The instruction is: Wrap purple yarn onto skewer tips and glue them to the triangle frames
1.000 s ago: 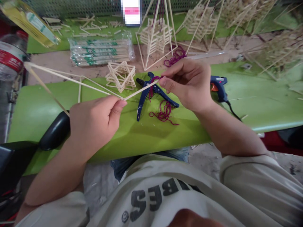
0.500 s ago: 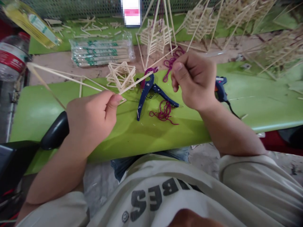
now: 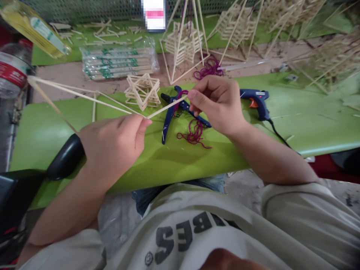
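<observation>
My left hand (image 3: 112, 140) is closed round the joint of a frame of thin wooden sticks (image 3: 67, 90), whose long sides spread out to the left. One stick slants up rightward from its fingers. At that stick's far tip, my right hand (image 3: 219, 105) has thumb and forefinger pinched together. Purple yarn (image 3: 181, 93) loops at this tip, and the fingers partly hide it. Beneath the stick, blue-handled cutters (image 3: 168, 122) lie on the green surface (image 3: 157, 168) beside a loose tangle of purple yarn (image 3: 194, 134). A small star-shaped stick frame (image 3: 143, 92) lies just behind.
To the right lies a blue glue gun (image 3: 261, 103) with a cord. Farther back are a plastic-wrapped pack of sticks (image 3: 119, 62), scattered stick pieces, several stick pyramids (image 3: 184, 45) and more purple yarn (image 3: 208, 69). Bottles (image 3: 12, 71) stand at the left; a black object (image 3: 66, 157) is near my left forearm.
My right hand has come left and slightly down to the stick's tip, uncovering more of the glue gun. My left hand has shifted slightly right, still gripping the stick frame.
</observation>
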Tool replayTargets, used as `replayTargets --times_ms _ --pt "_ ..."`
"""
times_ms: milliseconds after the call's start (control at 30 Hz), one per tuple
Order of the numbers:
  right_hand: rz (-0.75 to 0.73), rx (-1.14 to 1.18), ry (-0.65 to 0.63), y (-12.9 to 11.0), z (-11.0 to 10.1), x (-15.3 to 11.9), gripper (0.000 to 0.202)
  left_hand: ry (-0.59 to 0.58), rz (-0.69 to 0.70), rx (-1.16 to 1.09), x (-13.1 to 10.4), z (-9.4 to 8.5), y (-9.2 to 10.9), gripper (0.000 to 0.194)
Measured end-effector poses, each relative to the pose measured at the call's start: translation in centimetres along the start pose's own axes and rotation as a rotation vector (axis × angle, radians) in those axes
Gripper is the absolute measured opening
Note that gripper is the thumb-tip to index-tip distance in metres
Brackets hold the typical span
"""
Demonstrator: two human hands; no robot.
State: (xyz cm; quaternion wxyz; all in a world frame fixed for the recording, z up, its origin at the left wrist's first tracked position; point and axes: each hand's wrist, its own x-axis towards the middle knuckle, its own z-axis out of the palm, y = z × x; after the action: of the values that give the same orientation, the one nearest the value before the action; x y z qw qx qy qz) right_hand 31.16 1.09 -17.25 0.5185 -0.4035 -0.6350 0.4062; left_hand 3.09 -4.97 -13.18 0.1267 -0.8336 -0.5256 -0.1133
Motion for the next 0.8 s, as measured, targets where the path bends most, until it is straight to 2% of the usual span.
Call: replayTargets --times_ms 100,233,367,467,533,600,733,800 --pt "-0.005 -0.033 -0.04 0.5 -0.7 0.3 0.044 -0.046 -0.017 -0.027 0.0 -0.1 0.2 0.038" --pt "-0.126 -0.195 -0.09 0.7 -3.8 1.8 0.039 -0.052 -0.114 -0.04 0.4 -0.4 0.4 0.045" --pt "-0.245 -0.164 -0.012 -0.7 -5.9 3.0 0.038 -0.076 -0.187 -0.091 0.7 -0.6 0.3 0.046" --pt "-0.273 -0.163 0.047 -1.9 -5.3 2.9 0.032 -0.065 -0.21 -0.133 0.8 -0.5 0.1 0.046" --pt "-0.262 -0.155 0.002 -2.1 -4.5 2.5 0.038 -0.06 -0.214 -0.141 0.8 -0.5 0.0 0.045" --pt "-0.219 -0.153 -0.048 -1.8 -4.0 2.1 0.043 -0.072 -0.219 -0.149 0.8 -0.5 0.0 0.044" --pt "-0.146 -0.179 -0.058 -1.0 -3.6 1.7 0.049 -0.046 -0.213 -0.168 0.5 -0.1 0.0 0.045" --pt "-0.168 -0.21 -0.052 -1.0 -3.4 1.5 0.053 -0.019 -0.194 -0.166 0.4 0.0 0.0 0.046"
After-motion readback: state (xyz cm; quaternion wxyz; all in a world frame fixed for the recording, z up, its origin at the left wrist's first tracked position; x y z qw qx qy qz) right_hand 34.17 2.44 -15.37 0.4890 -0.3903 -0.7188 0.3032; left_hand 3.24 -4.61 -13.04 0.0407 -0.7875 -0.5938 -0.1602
